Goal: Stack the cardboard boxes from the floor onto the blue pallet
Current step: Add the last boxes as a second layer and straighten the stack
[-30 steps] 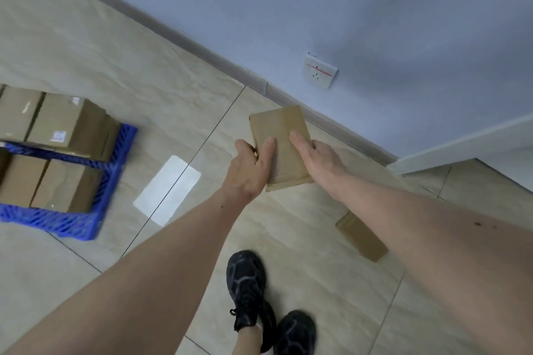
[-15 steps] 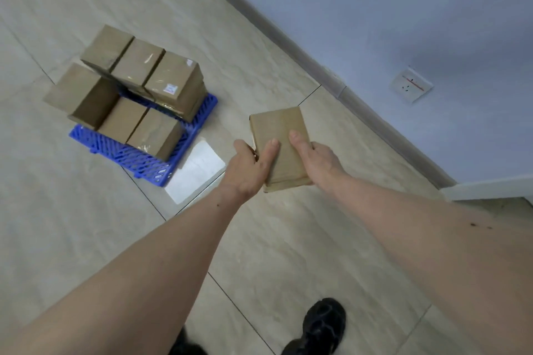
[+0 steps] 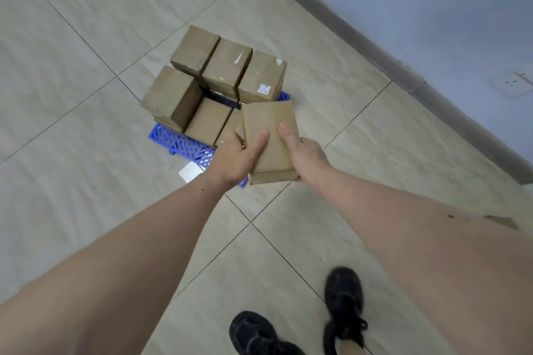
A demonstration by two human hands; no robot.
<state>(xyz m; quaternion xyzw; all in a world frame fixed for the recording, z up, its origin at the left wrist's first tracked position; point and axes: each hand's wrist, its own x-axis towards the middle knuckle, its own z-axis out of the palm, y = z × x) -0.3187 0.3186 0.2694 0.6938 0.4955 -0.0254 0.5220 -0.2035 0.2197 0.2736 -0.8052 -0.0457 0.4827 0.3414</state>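
Note:
I hold a flat brown cardboard box [image 3: 268,127] in front of me with both hands. My left hand [image 3: 235,158] grips its left edge with the thumb on top. My right hand [image 3: 305,154] grips its right edge, thumb lying on the top face. Just beyond and below the box lies the blue pallet [image 3: 178,140] on the tiled floor. Several taped cardboard boxes [image 3: 225,69] stand stacked on it in two rows. The held box hangs over the pallet's near right corner and hides part of it.
A grey skirting board [image 3: 389,60] and blue wall with a socket [image 3: 516,82] run along the right. A white sheet [image 3: 190,171] lies on the floor by the pallet. Another cardboard piece [image 3: 503,222] shows behind my right forearm. My black shoes [image 3: 343,305] are below.
I have turned and walked toward the pallet with the box; the pallet now sits directly ahead, close under the held box. My grip has stayed the same.

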